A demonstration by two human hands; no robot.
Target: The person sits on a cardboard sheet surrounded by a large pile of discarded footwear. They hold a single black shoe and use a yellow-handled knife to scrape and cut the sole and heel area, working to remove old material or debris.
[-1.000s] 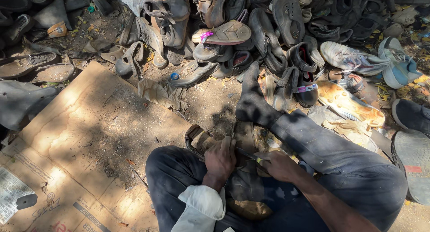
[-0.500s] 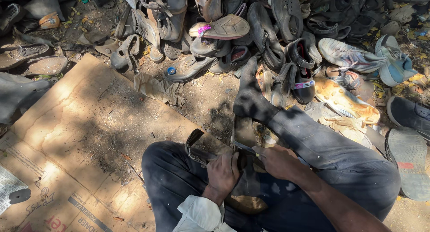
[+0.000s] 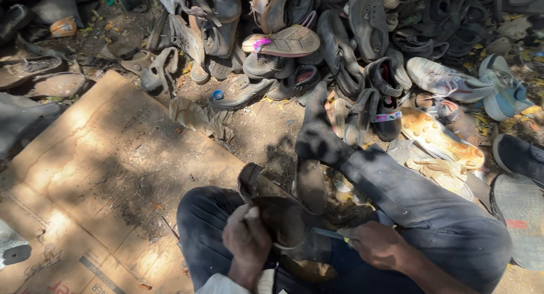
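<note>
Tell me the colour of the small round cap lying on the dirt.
Blue; the cap shows best in the head view.

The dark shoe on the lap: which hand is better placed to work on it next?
Probably right. The right hand points a thin blade-like tool at the dark shoe, while the left hand is occupied gripping it.

Open room lies at the left and lower left of the frame, over the flat cardboard (image 3: 85,175). A dense shoe pile (image 3: 340,39) blocks the top and right. The outstretched leg (image 3: 396,186) bars the centre right.
</note>
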